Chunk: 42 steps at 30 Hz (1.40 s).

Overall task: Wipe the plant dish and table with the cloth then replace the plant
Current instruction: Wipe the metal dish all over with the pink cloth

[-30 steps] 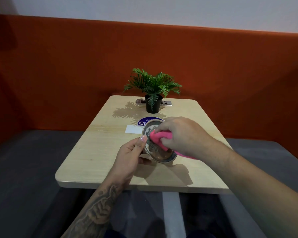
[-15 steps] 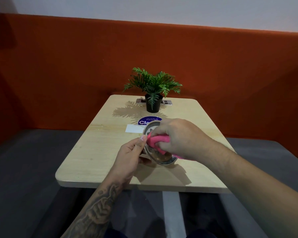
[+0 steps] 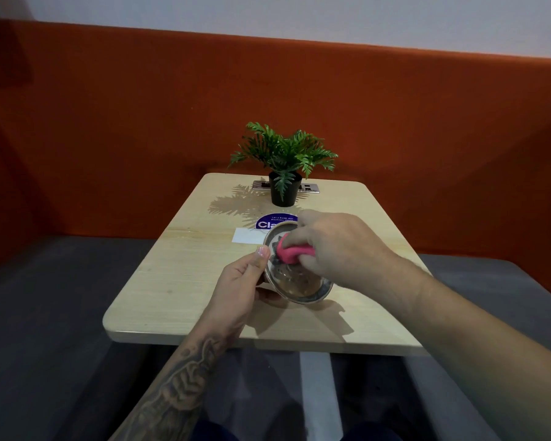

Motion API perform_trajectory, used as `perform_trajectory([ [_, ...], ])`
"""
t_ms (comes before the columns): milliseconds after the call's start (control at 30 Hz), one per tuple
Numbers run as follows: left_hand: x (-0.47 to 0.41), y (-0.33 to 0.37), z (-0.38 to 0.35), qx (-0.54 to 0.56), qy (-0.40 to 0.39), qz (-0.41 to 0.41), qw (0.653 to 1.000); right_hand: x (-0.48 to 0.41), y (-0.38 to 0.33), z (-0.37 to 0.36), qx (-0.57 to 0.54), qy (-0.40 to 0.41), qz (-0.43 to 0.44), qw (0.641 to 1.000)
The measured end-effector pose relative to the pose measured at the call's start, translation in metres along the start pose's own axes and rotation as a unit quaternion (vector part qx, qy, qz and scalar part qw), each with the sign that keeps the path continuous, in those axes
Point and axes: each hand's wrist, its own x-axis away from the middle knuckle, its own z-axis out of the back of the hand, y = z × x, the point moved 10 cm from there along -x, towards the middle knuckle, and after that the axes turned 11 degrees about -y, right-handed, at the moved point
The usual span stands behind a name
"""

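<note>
Both hands worked over the near half of the table (image 3: 178,281). From the head view, the left hand (image 3: 239,288) gripped the plant dish (image 3: 299,288) by its left rim, thumb on top and fingers curled beneath, holding the dish tilted up off the table top. The right hand (image 3: 337,246) was closed around the pink cloth (image 3: 291,253) and pressed it into the upper part of the dish's shiny inside. Only the cloth sat in the dish; its lower part showed bare metal with reflections. The plant (image 3: 283,163) stood upright in its black pot at the far end of the table, well apart from the dish. Between plant and dish lay a round blue sticker (image 3: 272,221), partly hidden by the dish, with a white card (image 3: 247,235) just left of it. Left of the dish, the table top lay bare out to its rounded near corner.
</note>
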Motion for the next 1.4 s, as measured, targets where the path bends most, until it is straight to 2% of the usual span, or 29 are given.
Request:
perform_trajectory([
  [100, 0.0, 0.001, -0.002, 0.002, -0.005, -0.004, 1.0, 0.004, -0.011, -0.007, -0.008, -0.021, 0.038, 0.999],
  [233, -0.001, 0.001, -0.005, -0.007, -0.017, -0.001, 1.0, 0.003, 0.0, -0.001, 0.022, -0.01, 0.002, 1.0],
  [367, 0.001, 0.002, -0.004, 0.004, -0.011, -0.005, 1.0, 0.006, -0.019, -0.008, 0.007, -0.029, 0.054, 0.998],
  [533, 0.0, 0.002, -0.004, 0.006, -0.009, -0.003, 1.0, 0.003, -0.006, -0.001, 0.029, -0.016, 0.015, 0.999],
  [667, 0.0, 0.003, -0.003, 0.014, -0.005, -0.007, 1.0, 0.008, -0.018, -0.009, 0.021, -0.03, 0.049, 0.998],
  [800, 0.0, 0.002, -0.001, 0.014, 0.0, -0.007, 1.0, 0.006, 0.005, -0.002, 0.024, -0.013, -0.014, 1.0],
  [967, 0.0, 0.003, -0.001, 0.017, -0.001, -0.007, 1.0, 0.011, -0.008, -0.011, -0.006, -0.02, 0.014, 1.0],
  [1100, 0.001, 0.004, -0.003, 0.009, -0.004, -0.013, 1.0, 0.009, 0.014, -0.008, 0.002, -0.008, -0.036, 0.999],
  [1267, 0.0, 0.003, -0.001, 0.017, -0.003, -0.008, 1.0, 0.013, -0.001, -0.013, -0.02, -0.016, 0.001, 1.0],
  [1400, 0.001, 0.003, -0.002, 0.009, 0.002, -0.009, 1.0, 0.011, 0.019, -0.013, -0.004, -0.009, -0.042, 0.999],
])
